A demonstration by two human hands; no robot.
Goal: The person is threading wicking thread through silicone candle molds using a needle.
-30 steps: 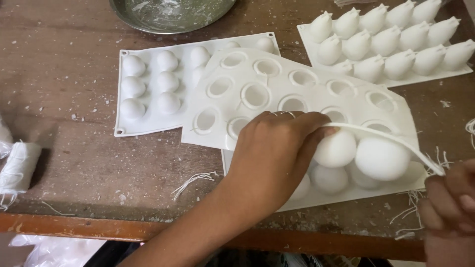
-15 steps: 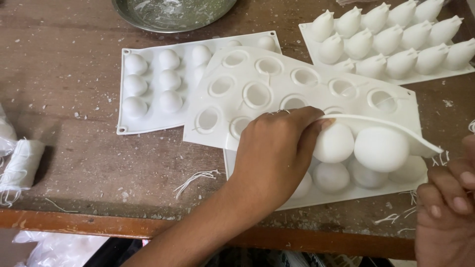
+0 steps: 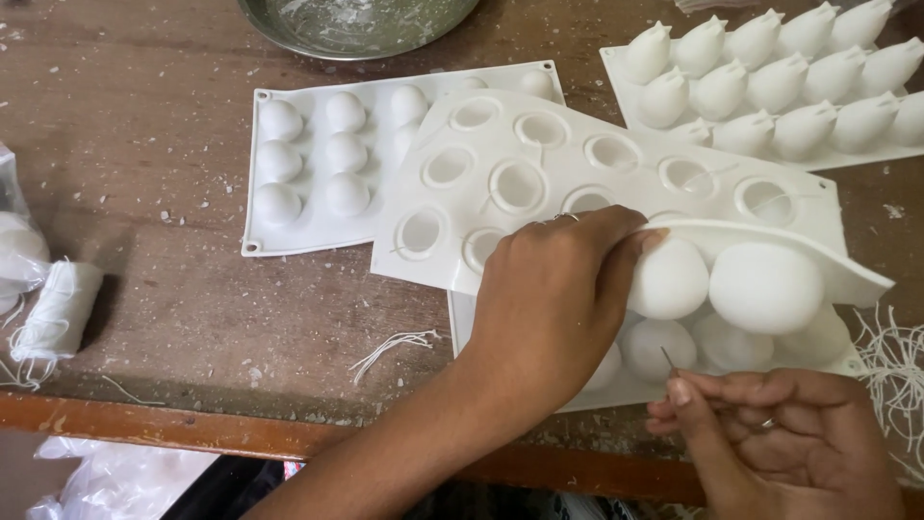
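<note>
My left hand (image 3: 549,299) pinches the near edge of a white flexible mould sheet (image 3: 563,159) with round openings and bends its right end upward, which shows the big rounded cups (image 3: 765,289) on its underside. This sheet lies across a second white mould (image 3: 664,347) with domed cups near the table's front. My right hand (image 3: 770,443) sits at the lower right, just in front of that second mould. A thin needle (image 3: 667,358) is held between its thumb and fingers, tip pointing up towards the domes.
A white mould with small round domes (image 3: 308,221) lies to the left, a tray of pointed white shapes (image 3: 770,87) at the back right. A metal bowl (image 3: 356,24) stands at the back. A thread spool (image 3: 58,308) and loose threads (image 3: 395,342) lie near the wooden table edge (image 3: 192,429).
My right hand has come in from the right edge to the front of the moulds, and the needle now shows in it. My left hand keeps the sheet's edge lifted.
</note>
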